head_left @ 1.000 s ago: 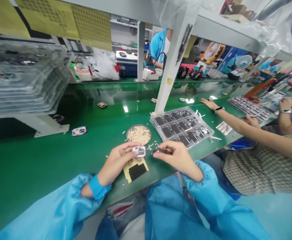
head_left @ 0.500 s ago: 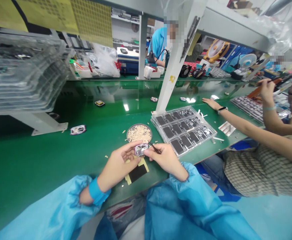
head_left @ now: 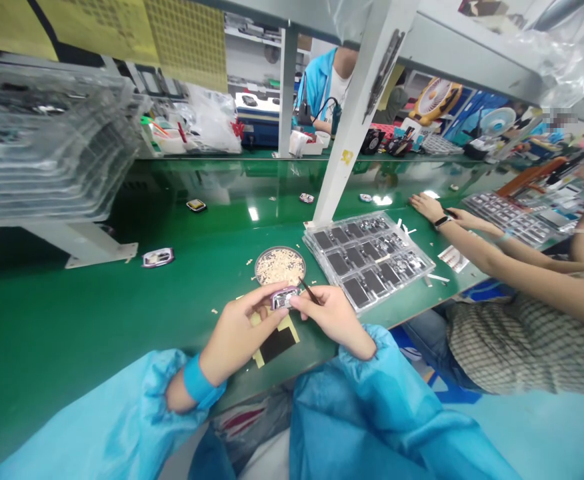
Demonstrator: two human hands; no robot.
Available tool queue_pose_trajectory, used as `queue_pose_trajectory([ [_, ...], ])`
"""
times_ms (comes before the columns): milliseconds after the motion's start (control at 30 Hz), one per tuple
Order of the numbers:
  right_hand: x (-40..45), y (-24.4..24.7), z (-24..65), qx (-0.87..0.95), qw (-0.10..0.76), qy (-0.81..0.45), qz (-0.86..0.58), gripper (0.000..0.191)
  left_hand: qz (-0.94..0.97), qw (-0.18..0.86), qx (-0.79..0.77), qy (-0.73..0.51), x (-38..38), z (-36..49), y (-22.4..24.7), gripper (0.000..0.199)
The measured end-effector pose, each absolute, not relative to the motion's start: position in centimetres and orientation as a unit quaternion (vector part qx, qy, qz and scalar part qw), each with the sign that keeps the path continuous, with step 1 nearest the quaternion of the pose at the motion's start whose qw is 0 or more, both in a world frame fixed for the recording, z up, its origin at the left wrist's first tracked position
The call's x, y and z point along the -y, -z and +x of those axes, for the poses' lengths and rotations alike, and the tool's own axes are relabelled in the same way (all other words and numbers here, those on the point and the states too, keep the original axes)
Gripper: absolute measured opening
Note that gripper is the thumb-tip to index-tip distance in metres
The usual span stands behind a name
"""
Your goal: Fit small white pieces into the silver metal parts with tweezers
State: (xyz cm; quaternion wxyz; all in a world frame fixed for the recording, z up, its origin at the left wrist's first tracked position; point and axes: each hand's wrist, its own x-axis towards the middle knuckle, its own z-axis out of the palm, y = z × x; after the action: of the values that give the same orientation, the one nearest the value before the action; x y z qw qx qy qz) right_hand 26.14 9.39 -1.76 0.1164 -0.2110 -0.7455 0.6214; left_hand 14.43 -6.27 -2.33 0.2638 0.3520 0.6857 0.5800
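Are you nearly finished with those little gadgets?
Hard to say; nothing looks surely done. The left hand holds a small open case, and the right hand touches it, holding a thin dark tool. Probably left: another open case on the green bench and dark panels in the clear tray.

From here I see the round dish (head_left: 280, 267) on the worktop (head_left: 212, 267), left of the stacked component trays (head_left: 369, 260); the adhesive sheet (head_left: 278, 343) lies nearer me; one watch-like case (head_left: 157, 257) sits far left.
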Motion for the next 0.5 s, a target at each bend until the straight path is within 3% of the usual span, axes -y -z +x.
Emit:
queue_pose_trajectory([
  [167,-9.1,2.2,25.9,0.739,0.134,-0.619,-0.229,0.039,0.326,0.241,-0.716,-0.568,6.3,14.4,2.2,0.044],
  [333,-8.4,3.1,25.4,0.711,0.222,-0.629,-0.221,0.035,0.260,0.330,-0.631,-0.652,6.1,14.4,2.0,0.055],
  [500,-7.8,3.1,24.8,0.677,0.219,-0.674,-0.201,0.034,0.242,0.374,-0.574,-0.687,5.9,14.4,1.8,0.048],
])
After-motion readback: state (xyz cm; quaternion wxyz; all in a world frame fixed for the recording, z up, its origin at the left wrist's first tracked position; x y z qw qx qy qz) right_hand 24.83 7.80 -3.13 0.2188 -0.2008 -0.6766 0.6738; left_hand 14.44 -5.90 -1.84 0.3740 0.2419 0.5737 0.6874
